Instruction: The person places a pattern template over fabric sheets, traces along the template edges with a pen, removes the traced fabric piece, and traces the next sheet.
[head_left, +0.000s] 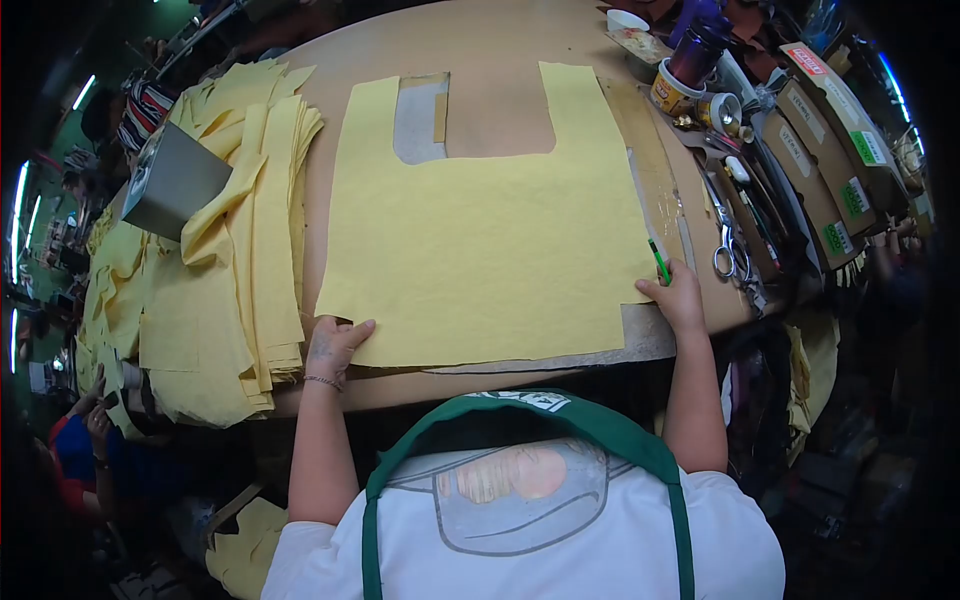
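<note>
A cut piece of yellow fabric (480,240) lies flat on the table, with a square-cornered notch at its far edge between two strips. At its near left corner my left hand (338,347) is closed, the thumb on top of the cloth and the fingers partly hidden. My right hand (677,297) holds a slim green pen (659,260) that points up and away, while its thumb presses the fabric's right edge. Grey and tan template sheets (655,335) show from beneath the cloth at the right and near sides.
Left of the cloth, a grey metal block (175,185) weighs down stacked yellow fabric (270,240). Scissors (730,255), pens, a yellow-labelled tub (675,92) and cardboard boxes (820,150) crowd the right side. Another person's hand (97,420) appears at far left.
</note>
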